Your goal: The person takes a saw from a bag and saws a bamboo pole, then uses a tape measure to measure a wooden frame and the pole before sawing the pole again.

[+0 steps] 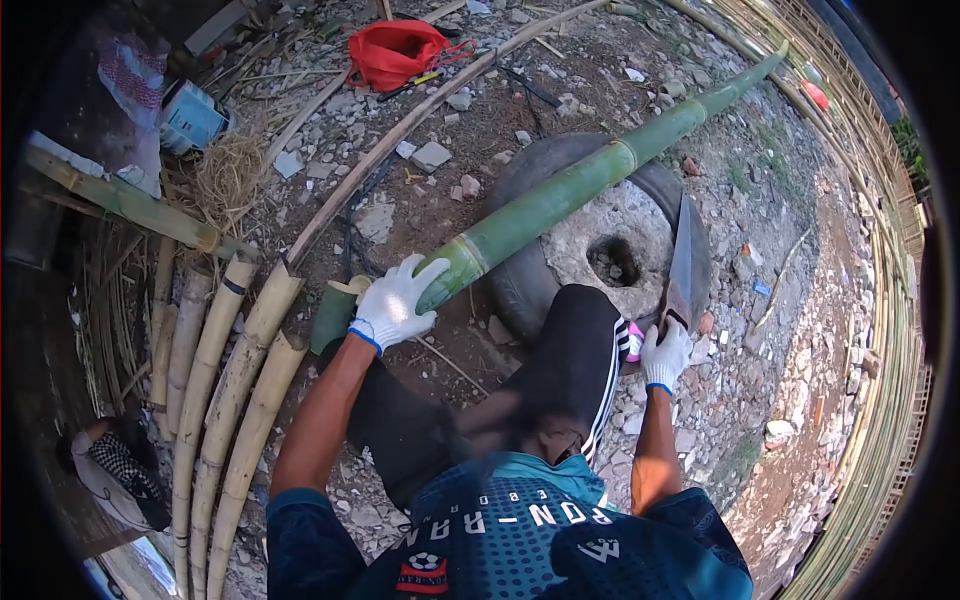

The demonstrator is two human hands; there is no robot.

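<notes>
A long green bamboo pole point(555, 195) lies across an old tire point(515, 285), running up to the far right. My left hand point(393, 303), in a white glove with a blue cuff, grips the pole's near end. Just beside that hand, a short green bamboo piece point(333, 318) sits on the ground, partly hidden by it. My right hand point(666, 357), gloved too, is closed round the handle of a hand saw point(681, 255). The blade points up and away, over the tire's right side, apart from the pole.
A concrete block with a hole point(570, 250) fills the tire. Dry bamboo poles point(262, 395) stand at left, near a paint bucket point(193, 118). Farther off lies a red bag point(395, 55). Rubble covers the ground; long bamboo strips point(885, 420) line the right. A person point(120, 470) is at lower left.
</notes>
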